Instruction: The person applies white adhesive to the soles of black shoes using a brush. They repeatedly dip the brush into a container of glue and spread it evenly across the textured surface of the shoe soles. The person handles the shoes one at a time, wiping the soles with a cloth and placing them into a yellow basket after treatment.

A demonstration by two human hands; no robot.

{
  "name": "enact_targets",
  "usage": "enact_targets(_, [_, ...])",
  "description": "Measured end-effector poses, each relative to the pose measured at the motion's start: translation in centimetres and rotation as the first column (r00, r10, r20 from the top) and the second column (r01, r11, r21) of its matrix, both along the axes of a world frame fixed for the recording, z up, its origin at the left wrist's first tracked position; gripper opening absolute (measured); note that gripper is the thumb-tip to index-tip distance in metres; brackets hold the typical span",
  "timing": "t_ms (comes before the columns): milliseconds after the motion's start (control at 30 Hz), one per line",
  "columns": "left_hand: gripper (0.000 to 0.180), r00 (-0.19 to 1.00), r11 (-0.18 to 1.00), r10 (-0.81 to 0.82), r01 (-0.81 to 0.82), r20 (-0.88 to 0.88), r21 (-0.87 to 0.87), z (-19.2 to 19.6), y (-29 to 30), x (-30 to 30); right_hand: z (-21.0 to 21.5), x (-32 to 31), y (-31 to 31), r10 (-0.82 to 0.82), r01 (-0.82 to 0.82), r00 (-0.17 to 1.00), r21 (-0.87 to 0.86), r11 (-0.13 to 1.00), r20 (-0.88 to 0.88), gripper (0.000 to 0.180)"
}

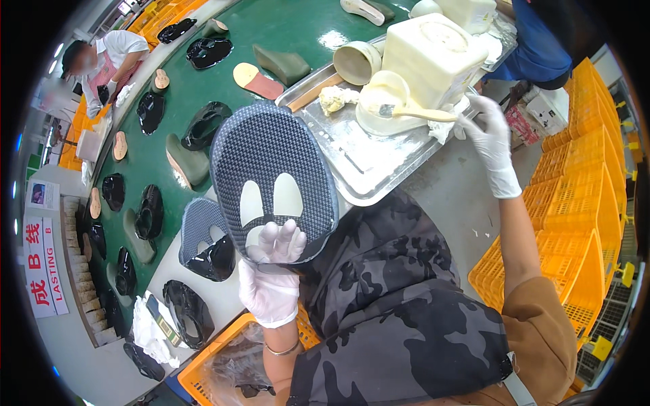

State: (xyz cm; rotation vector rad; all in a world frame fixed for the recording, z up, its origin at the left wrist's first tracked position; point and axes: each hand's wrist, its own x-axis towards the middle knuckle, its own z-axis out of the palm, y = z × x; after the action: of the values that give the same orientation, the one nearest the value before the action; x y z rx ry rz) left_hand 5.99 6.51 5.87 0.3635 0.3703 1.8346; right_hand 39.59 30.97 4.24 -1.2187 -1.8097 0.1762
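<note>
My gloved left hand grips the near rim of a dark grey woven oval tray, fingers over its inner face. Inside lie white tongue-shaped pads, one partly behind my fingers. Out to the right, my gloved right hand has its fingers apart around the handle end of a cream-handled brush. That brush rests across a round whitish tub on a metal tray. A white rag sits beside the handle. Whether my fingertips touch the handle is hard to tell.
A large cream canister and a round pot stand on the metal tray. Black shoe uppers and shoe lasts cover the green conveyor. Orange crates are stacked at right. Another person works across the conveyor.
</note>
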Motion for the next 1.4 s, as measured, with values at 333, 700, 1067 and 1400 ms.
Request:
enact_targets(333, [0.033, 0.984, 0.988, -0.142, 0.134, 0.105, 0.081, 0.5, 3.0, 1.9, 3.2, -10.0, -12.2, 0.214, -0.767, 0.635, -0.573, 0.288, -0.742, 0.022])
enact_targets(700, [0.022, 0.987, 0.968, -0.158, 0.146, 0.043, 0.203, -1.3, 3.4, 0.6, 0.4, -17.3, -13.5, -0.458, -0.958, 0.023, 0.111, -0.263, -0.889, 0.032])
enact_targets(1067, [0.015, 0.776, 0.918, 0.007, -0.255, -0.631, -0.304, -2.1, 12.6, -5.1, 8.1, -22.1, -0.5, 0.168, -0.91, 0.4, -0.369, 0.186, -0.901, 0.018])
enact_targets(1400, [0.005, 0.107, 0.749, 0.104, -0.662, -0.989, 0.007, -6.9, 17.8, -6.1, 7.1, -29.3, 17.1, 0.195, -0.066, 0.863, -0.279, 0.958, 0.465, 0.028])
